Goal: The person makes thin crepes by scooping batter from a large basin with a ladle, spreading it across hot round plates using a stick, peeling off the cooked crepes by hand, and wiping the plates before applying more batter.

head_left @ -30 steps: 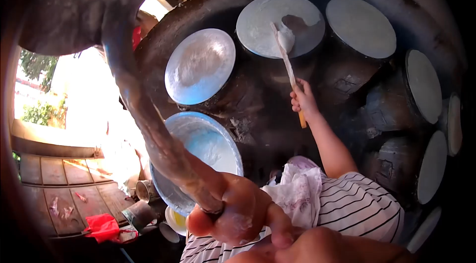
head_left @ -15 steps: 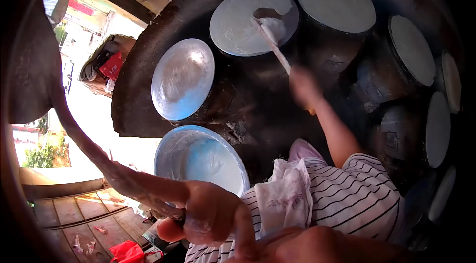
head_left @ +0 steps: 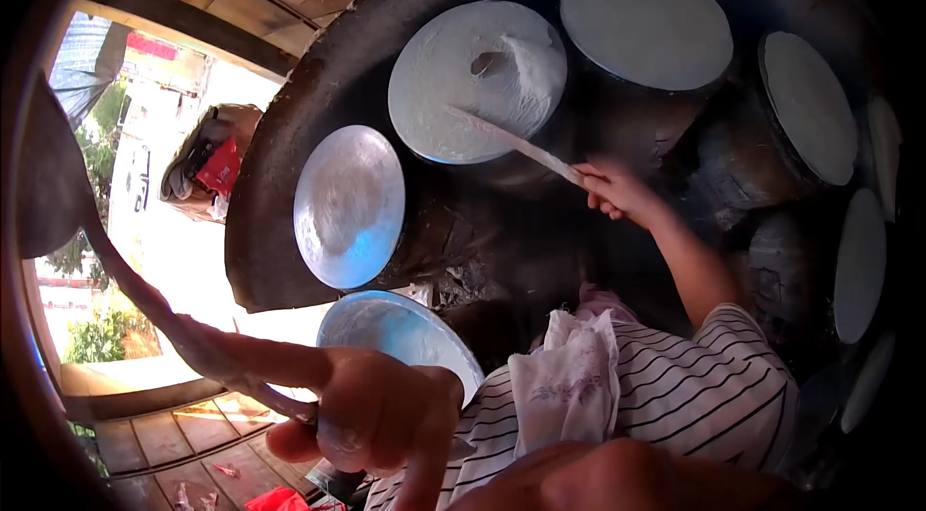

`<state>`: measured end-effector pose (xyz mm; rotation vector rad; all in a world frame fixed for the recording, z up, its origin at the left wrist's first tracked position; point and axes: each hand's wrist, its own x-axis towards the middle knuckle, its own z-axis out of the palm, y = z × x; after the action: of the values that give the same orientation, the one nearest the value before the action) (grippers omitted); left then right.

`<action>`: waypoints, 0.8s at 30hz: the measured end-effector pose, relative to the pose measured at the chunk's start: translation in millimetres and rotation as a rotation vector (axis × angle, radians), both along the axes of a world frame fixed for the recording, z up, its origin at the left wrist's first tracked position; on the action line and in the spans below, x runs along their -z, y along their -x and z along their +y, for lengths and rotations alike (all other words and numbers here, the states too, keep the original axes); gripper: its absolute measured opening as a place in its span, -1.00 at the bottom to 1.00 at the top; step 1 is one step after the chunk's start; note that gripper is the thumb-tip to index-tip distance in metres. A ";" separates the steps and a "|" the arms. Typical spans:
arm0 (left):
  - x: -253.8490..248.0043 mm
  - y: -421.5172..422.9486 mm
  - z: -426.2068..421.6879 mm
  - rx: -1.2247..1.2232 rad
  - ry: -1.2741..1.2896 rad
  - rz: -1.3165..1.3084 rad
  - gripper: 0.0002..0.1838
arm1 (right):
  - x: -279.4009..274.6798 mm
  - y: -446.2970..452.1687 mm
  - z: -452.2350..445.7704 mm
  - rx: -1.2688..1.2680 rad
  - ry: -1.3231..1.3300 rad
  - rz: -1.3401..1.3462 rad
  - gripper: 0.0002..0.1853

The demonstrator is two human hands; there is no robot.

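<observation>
The coated disc (head_left: 444, 67) lies ahead and to the left of the right hand (head_left: 622, 193), and that hand is the nearer one to it. The right hand grasps a stick (head_left: 521, 147), fingers wrapped about its near end. The stick's long axis slants from those fingers forward and leftward, with its far end over the near part of the coated disc (whether the tip touches the surface, I cannot tell). White paste (head_left: 537, 67) is ridged toward the right side of that disc, beside a small dark patch (head_left: 489, 65).

The left hand (head_left: 376, 405), low and close to the camera, is curled around the handle of a ladle (head_left: 50, 169). The handle runs leftward and away, so the ladle's broad head is on the far side of the left hand from the coated disc. Just beyond the left hand is the basin (head_left: 400, 323), partly hidden by it; a silvery disc (head_left: 349, 207) lies between the basin and the coated disc, left of the right hand. Another pale disc (head_left: 648, 24) is just right of the coated one, beyond the right hand
</observation>
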<state>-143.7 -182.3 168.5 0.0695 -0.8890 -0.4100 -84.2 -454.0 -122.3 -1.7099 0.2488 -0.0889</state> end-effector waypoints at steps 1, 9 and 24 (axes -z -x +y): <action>0.3 -9.2 -6.8 -0.023 0.016 0.050 -0.37 | -12.4 25.1 -9.1 -0.037 -0.188 0.204 -0.64; 30.7 -89.9 -73.3 -0.262 -0.374 0.479 -0.44 | -27.7 -44.1 -46.3 -0.092 -0.028 0.203 -0.65; 94.6 -165.3 -86.5 -0.706 -1.398 0.423 -0.36 | 15.4 -51.9 -69.6 0.257 0.747 -0.278 -0.65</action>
<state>21.6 -268.8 73.8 1.4788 0.0141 -0.2870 -32.4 -523.6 -137.7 -2.3641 0.2415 -0.6743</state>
